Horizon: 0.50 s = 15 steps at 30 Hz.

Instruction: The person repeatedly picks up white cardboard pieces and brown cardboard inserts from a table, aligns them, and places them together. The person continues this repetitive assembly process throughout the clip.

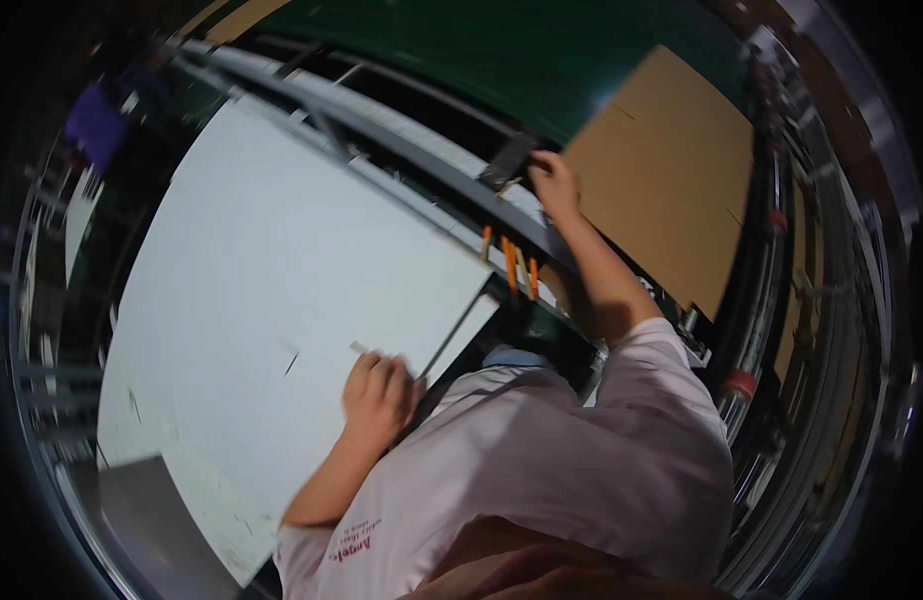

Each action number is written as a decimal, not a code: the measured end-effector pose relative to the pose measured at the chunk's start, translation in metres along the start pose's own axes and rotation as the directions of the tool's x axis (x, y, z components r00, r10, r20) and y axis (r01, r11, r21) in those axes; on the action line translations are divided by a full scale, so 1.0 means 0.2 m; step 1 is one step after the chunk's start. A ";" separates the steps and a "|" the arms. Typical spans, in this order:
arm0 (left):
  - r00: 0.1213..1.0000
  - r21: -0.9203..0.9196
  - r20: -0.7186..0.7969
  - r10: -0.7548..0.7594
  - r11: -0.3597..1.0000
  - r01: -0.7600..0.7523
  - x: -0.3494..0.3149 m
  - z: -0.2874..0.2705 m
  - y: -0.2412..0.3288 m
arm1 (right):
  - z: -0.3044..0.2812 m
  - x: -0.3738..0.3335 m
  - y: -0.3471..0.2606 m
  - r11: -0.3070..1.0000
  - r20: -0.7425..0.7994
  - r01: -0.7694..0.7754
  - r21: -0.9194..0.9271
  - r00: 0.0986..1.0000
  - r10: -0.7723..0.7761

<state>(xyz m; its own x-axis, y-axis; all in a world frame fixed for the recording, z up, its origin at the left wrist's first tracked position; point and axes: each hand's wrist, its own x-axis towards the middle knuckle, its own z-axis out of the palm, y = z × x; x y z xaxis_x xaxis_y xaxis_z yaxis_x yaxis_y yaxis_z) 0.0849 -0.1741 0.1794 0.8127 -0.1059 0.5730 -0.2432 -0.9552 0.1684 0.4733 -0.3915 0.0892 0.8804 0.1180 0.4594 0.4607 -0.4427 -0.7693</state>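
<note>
My left hand (378, 398) is over the near right part of a large white board (252, 230), its fingers curled and slightly blurred. What they hold, if anything, is hidden. A small grey piece (358, 347) shows just past the fingertips. Out to the right, my right arm reaches up to a long grey rail (412, 150). There, the fingers of my right hand (555, 186) close on the end of a dark block (508, 161) at the rail. Several orange and yellow sticks (512, 265) stand upright below that hand, beside the rail.
Beyond the rail, a brown cardboard sheet (672, 170) lies on a dark green surface (462, 60). Metal rollers (757, 330) with red bands run along the right. A grey panel (157, 520) sits at the board's lower left corner, and a purple thing (97, 125) is at far left.
</note>
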 end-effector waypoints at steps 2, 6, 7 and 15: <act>1.000 0.005 0.020 -0.010 1.000 0.010 -0.02 -0.01 0.02 | -0.51 -0.11 0.53 0.970 -0.243 -0.169 -0.175 0.962 0.124; 0.998 0.098 0.009 -0.069 0.993 0.068 -0.09 -0.01 0.11 | -1.34 -0.29 0.52 0.353 -0.260 -0.491 -0.796 0.805 0.533; 0.999 0.112 0.004 -0.047 0.993 0.047 -0.10 0.02 0.10 | -1.46 -0.44 0.59 0.209 -0.272 -0.366 -0.907 0.887 0.374; 0.985 0.161 0.020 -0.174 0.973 0.168 -0.09 0.04 0.15 | -0.89 -0.11 0.77 0.785 0.395 0.292 -0.546 0.916 -0.067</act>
<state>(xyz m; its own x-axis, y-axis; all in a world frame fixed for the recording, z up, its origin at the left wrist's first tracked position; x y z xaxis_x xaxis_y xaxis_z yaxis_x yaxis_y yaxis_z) 0.0669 -0.2038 0.1678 0.8529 0.0560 0.5191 -0.0147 -0.9913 0.1311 0.5048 -0.6201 0.0394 0.8205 0.4884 0.2971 0.5575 -0.7986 -0.2268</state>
